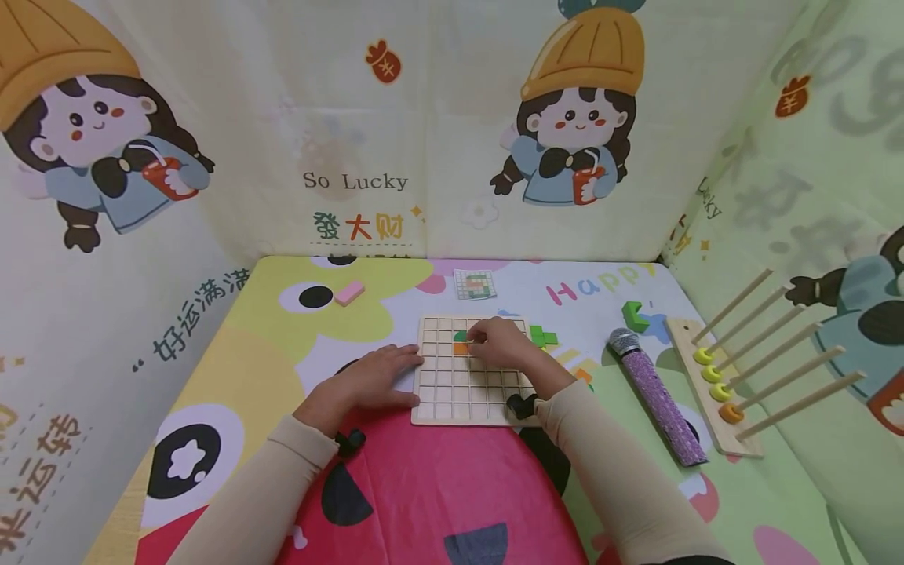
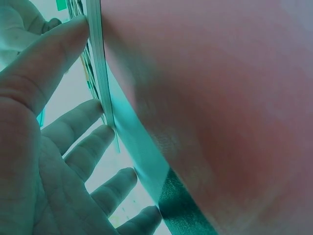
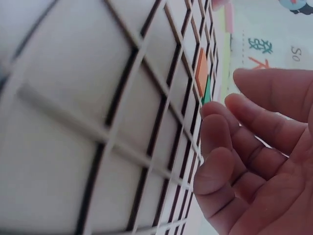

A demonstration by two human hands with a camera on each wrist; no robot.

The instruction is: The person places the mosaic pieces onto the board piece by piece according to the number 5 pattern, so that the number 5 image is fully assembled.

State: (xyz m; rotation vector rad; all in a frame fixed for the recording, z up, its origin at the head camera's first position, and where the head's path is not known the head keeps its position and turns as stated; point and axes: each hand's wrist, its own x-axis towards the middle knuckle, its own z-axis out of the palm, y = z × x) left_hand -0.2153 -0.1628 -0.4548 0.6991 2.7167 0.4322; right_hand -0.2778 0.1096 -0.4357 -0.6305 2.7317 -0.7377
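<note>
Two hands work at a wooden grid board (image 1: 452, 392) lying flat on the colourful surface (image 1: 424, 502) in front of the person. From the head view, the left hand (image 1: 374, 380) lies flat at the board's left edge, fingers straight and slightly spread. The left wrist view shows what that one cannot: the fingertips (image 2: 105, 132) touch the board's thin side, with the thumb up near its top edge.

The right hand (image 1: 497, 341) rests over the board's upper middle, fingers curled down at an orange tile (image 1: 461, 348) and a green piece (image 1: 460, 337) seated in the cells. Whether it pinches either one, I cannot tell from above. The right wrist view looks along the grid lines and shows the curled fingers (image 3: 217, 132) just beside the green piece, apparently not closed around it.

Only the head view shows the rest: green blocks (image 1: 543, 337) just right of the board, another green block (image 1: 635, 315), a glittery purple microphone (image 1: 657, 396), a peg rack with rings (image 1: 716, 384), a pink block (image 1: 349, 293) and a small pattern card (image 1: 474, 284).
</note>
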